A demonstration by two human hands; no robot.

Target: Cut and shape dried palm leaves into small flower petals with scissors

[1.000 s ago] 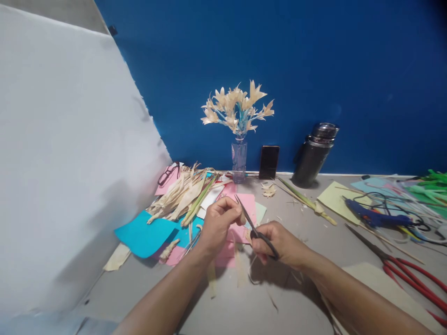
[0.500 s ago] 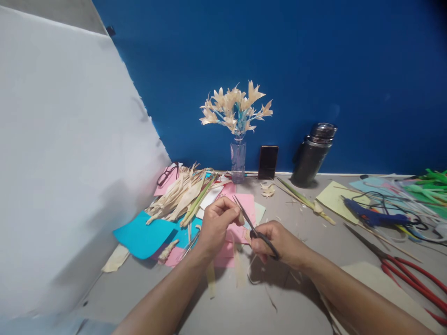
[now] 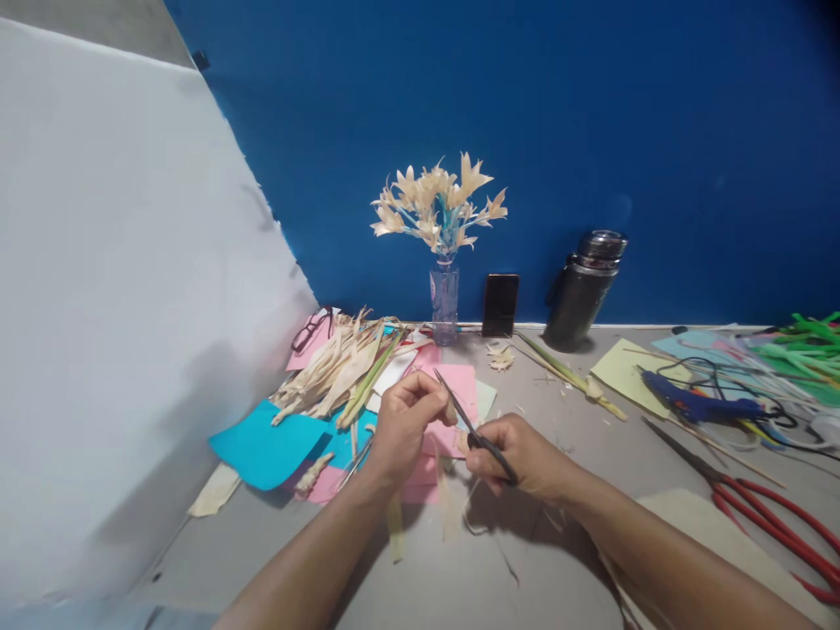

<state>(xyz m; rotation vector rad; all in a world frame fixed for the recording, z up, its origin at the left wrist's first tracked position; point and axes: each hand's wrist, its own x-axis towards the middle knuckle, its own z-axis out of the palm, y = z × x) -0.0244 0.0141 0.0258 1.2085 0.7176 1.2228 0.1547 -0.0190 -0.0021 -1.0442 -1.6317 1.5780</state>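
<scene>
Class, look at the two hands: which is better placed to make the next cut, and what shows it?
Probably the right hand: it holds the black-handled scissors, blades beside the left hand's fingers. The left hand seems to pinch a small pale piece, so it looks better suited to steadying.

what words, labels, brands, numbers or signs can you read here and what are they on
No text can be read.
Clear bottle with the flowers: pinkish mark, too small and blurred to read.
Dark flask: faint marks, too blurred to call lettering.
Phone: dark, no visible text.
</scene>
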